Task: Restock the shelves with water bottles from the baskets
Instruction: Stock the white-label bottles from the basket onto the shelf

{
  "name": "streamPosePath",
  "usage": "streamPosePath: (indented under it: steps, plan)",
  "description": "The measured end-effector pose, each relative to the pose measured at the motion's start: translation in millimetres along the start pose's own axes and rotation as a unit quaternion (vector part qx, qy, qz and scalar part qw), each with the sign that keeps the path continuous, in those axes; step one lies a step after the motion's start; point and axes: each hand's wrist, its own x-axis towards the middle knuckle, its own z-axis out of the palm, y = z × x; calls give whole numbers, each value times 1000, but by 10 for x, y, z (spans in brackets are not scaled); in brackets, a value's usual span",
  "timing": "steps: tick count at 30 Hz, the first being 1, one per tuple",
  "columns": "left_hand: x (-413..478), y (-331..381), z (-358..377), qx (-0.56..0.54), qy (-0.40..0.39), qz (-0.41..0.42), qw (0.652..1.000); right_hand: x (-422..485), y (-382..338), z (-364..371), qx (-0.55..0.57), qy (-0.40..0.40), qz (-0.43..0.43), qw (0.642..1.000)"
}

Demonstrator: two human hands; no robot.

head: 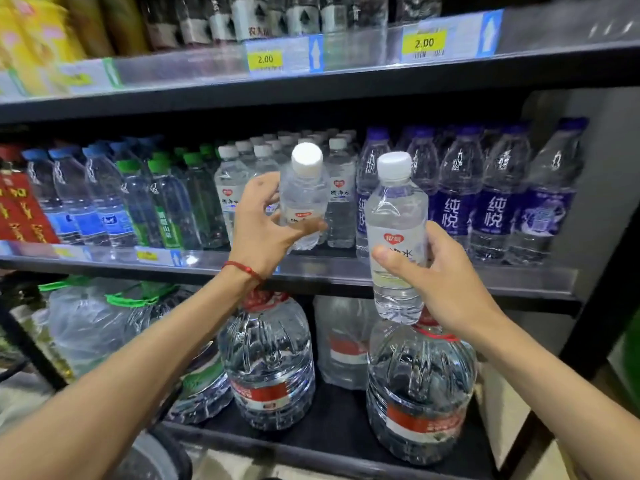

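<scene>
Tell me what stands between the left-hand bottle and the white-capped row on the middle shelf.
Nothing visible does. The left hand holds its bottle right at that row, before a front gap between two white-capped bottles; others stand behind.

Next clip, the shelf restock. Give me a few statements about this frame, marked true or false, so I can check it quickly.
1. The left hand holds a white-capped bottle, and the right hand holds a second bottle. True.
2. A red string circles the left wrist. True.
3. The purple-label bottles stand left of the green-capped bottles. False: they stand to the right.
4. The bottom shelf holds small cans. False: it holds large water jugs.
5. A yellow price tag reads 2.00. True.
</scene>
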Motion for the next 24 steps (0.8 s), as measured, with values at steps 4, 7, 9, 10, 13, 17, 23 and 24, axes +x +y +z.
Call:
streamPosePath:
  steps: [4,7,9,10,13,17,23,24]
  plan:
    - [103,-179,158,17,-7,-23,1000,-2,12,-50,-1,17,7,1000]
    - [161,-333,257,-1,-6,-40,999,-43,44,-80,-11,17,10,1000]
    - [162,-401,304,6,-8,-50,999,-69,74,-90,-12,12,12,1000]
    - [169,-440,325,6,-3,-57,998,-74,90,-92,-13,11,13,1000]
    - [190,-472,406,1,26,-89,996,-108,128,-76,-7,7,14,1000]
    - [227,-465,486,4,73,-140,987,-148,156,-65,0,-3,12,1000]
    - [251,-548,612,142,106,-110,978,-225,226,-96,-6,-10,24,1000]
    - [246,-540,645,152,111,-112,976,-238,231,-103,-6,-11,26,1000]
